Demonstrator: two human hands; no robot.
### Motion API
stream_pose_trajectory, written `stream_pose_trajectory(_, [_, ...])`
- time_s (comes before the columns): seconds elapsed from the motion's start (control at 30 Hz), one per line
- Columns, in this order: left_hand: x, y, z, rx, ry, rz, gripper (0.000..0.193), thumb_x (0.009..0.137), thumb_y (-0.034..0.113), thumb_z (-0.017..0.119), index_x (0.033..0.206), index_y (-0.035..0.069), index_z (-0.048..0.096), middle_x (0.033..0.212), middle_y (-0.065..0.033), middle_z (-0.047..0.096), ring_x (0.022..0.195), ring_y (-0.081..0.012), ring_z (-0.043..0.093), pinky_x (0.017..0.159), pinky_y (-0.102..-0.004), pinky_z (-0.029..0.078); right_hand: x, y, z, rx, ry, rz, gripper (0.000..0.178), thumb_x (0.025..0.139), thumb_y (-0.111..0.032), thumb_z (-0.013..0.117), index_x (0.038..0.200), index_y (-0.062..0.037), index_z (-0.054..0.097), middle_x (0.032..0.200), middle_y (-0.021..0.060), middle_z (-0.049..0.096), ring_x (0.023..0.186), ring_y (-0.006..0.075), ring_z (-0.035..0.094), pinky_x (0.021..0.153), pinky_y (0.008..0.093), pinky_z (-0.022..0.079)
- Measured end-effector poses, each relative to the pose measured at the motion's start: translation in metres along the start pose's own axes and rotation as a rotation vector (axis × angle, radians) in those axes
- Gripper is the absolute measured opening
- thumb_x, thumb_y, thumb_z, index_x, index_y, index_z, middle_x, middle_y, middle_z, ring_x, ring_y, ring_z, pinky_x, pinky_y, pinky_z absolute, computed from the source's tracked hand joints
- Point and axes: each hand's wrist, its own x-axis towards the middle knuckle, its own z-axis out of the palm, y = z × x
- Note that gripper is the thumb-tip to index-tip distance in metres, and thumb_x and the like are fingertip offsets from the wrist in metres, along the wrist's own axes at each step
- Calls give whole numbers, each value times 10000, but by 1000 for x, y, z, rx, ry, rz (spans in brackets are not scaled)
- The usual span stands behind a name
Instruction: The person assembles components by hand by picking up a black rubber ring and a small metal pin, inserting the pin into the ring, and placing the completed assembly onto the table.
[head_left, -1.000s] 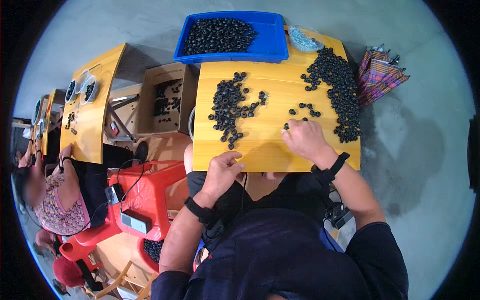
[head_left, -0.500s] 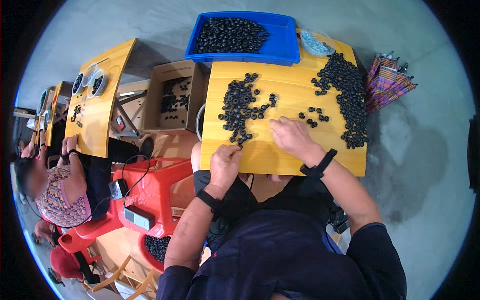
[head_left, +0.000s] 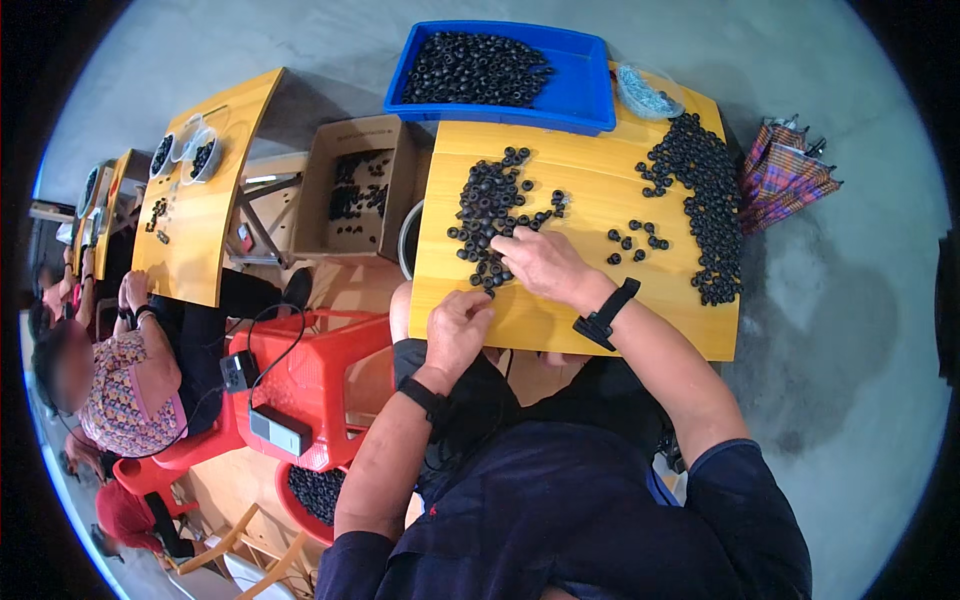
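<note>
My left hand (head_left: 458, 328) is at the near left edge of the yellow table (head_left: 570, 320). Its thumb and fingers are pinched together, with a small black ring-shaped piece (head_left: 489, 293) at the tips. My right hand (head_left: 545, 265) reaches across to the left pile of black ring-shaped pieces (head_left: 487, 200), fingertips touching its near right side. Its fingers are bent together, and whatever lies between them is hidden. To the right of this hand lie several loose black pieces (head_left: 627, 242). A larger spread of the same pieces (head_left: 712, 200) runs along the table's right side.
At the far edge stands a blue tray (head_left: 580, 80) with black pieces, beside a clear bowl (head_left: 650, 95) of small pale-blue items. A folded plaid umbrella (head_left: 785, 175) is at the right. Leftward are a cardboard box (head_left: 395, 190), a red stool (head_left: 335, 365) and a seated person at another table (head_left: 235, 140).
My right hand has moved left, from the bare middle of the table to the left pile. My left hand stays pinched at the near edge. The whole view has shifted slightly.
</note>
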Motion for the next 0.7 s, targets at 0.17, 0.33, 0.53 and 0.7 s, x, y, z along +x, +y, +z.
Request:
stream_pose_trajectory(0.17, [3, -5, 1, -32, -7, -10, 203, 744, 91, 666, 928, 6, 678, 817, -133, 647, 741, -239, 640, 705, -326, 512, -10, 7, 0, 50, 42, 44, 200, 823, -87, 583, 1023, -73, 586, 778, 152, 556, 699, 354, 600, 616, 438, 484])
stream_pose_trajectory(0.33, [4, -16, 5, -201, -7, -82, 202, 762, 73, 690, 944, -15, 672, 821, -104, 650, 743, -177, 628, 705, -282, 508, -18, 14, -3, 77, 88, 81, 175, 815, -105, 599, 977, -38, 586, 805, 166, 585, 719, 367, 598, 639, 447, 483])
stream_pose_trajectory(0.53, [1, -15, 2, -389, -26, -174, 215, 800, 49, 689, 984, -55, 648, 828, -60, 651, 743, -107, 598, 689, -238, 498, -21, 11, -10, 163, 107, 179, 131, 820, -132, 585, 862, -14, 549, 769, 193, 589, 739, 376, 605, 670, 471, 483])
stream_pose_trajectory(0.7, [2, -12, -1, -351, -44, -219, 205, 811, 45, 682, 982, -61, 644, 842, -65, 662, 747, -98, 600, 703, -230, 499, -24, 15, -8, 68, 77, 150, 134, 811, -128, 585, 839, -5, 540, 755, 190, 575, 719, 360, 606, 652, 462, 489])
